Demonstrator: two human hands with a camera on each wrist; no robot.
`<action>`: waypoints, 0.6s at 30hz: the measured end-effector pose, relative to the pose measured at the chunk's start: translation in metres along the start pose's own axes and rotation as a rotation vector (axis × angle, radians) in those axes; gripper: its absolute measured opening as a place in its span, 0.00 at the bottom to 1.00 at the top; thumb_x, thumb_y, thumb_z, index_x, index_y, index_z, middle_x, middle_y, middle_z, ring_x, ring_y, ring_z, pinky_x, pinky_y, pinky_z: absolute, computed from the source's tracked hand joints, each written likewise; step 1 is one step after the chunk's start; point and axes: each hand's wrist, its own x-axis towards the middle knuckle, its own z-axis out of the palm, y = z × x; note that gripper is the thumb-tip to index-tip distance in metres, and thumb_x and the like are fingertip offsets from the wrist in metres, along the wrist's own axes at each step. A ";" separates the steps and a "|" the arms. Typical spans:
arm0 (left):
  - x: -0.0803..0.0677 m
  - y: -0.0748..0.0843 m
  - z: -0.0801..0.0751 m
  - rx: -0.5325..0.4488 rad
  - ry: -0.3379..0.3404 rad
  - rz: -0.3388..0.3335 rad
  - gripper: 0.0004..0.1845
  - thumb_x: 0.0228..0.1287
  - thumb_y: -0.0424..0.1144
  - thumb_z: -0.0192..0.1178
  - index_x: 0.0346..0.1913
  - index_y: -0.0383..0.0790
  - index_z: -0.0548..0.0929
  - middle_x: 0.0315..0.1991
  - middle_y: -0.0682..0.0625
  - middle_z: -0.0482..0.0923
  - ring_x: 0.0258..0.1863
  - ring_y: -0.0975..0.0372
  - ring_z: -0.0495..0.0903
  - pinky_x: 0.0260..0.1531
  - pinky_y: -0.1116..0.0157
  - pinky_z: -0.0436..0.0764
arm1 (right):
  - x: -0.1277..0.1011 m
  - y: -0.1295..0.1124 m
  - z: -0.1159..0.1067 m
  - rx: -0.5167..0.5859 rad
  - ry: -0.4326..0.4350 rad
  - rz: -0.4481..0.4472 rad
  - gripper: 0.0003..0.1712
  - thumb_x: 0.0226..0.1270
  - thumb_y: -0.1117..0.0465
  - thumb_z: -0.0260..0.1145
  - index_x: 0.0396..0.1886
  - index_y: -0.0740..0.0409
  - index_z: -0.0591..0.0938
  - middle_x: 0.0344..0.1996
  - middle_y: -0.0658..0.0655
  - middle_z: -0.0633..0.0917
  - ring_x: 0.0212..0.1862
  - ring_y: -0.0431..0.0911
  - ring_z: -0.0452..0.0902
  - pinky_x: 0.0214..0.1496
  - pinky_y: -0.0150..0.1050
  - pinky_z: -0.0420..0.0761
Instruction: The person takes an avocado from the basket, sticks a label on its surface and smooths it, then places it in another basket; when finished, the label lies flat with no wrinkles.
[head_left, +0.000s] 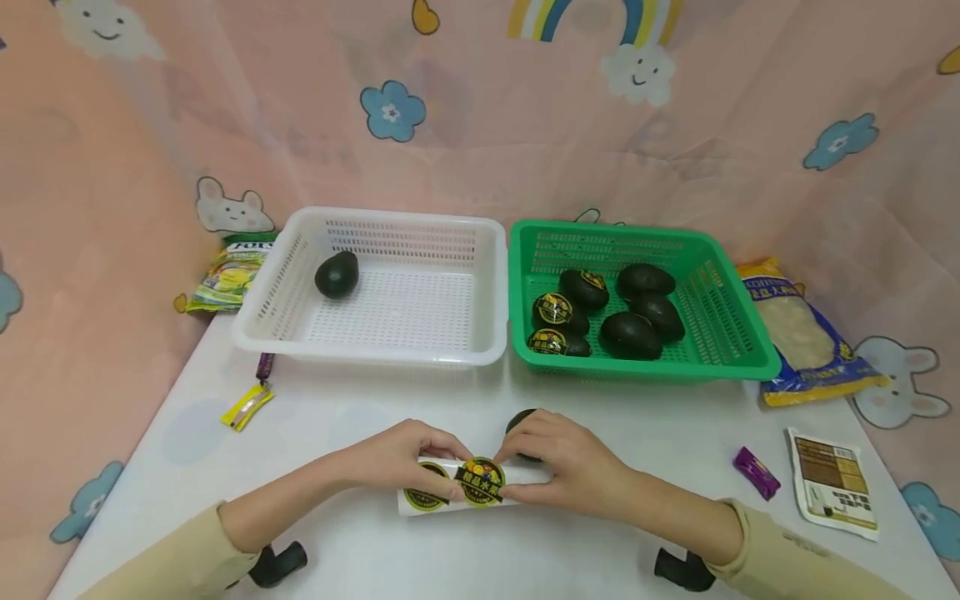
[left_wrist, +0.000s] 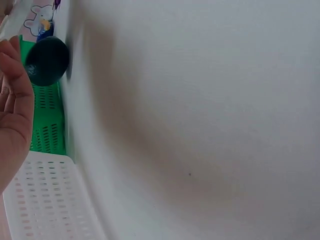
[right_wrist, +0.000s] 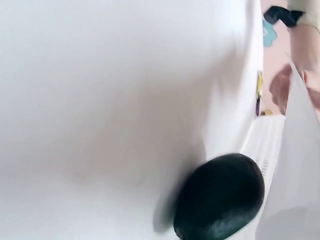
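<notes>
A white strip of round black-and-gold fruit stickers [head_left: 480, 482] is stretched between both hands above the table's near middle. My left hand [head_left: 412, 457] grips it from the left, thumb in front. My right hand [head_left: 573, 462] pinches it at the right edge of the middle sticker; whether that sticker's edge has lifted cannot be told. Just behind the right fingers lies a dark avocado [head_left: 519, 422], partly covered by them. The right wrist view shows this avocado [right_wrist: 220, 197] whole on the table, beside the hanging white paper [right_wrist: 295, 185].
A white basket [head_left: 375, 357] holds one avocado [head_left: 337, 275]. Beside it, a green basket [head_left: 720, 362] holds several avocados, three with visible stickers. Snack bags [head_left: 798, 333] stand at both sides. A yellow packet [head_left: 247, 406], a purple candy [head_left: 757, 473] and a flat pouch [head_left: 834, 483] lie outward.
</notes>
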 end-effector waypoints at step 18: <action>0.001 -0.003 0.012 0.243 0.138 0.155 0.22 0.60 0.53 0.68 0.53 0.46 0.84 0.50 0.60 0.81 0.52 0.67 0.77 0.54 0.62 0.75 | -0.001 0.005 -0.019 0.245 0.018 0.301 0.04 0.66 0.56 0.69 0.33 0.48 0.82 0.33 0.38 0.81 0.40 0.42 0.78 0.44 0.38 0.79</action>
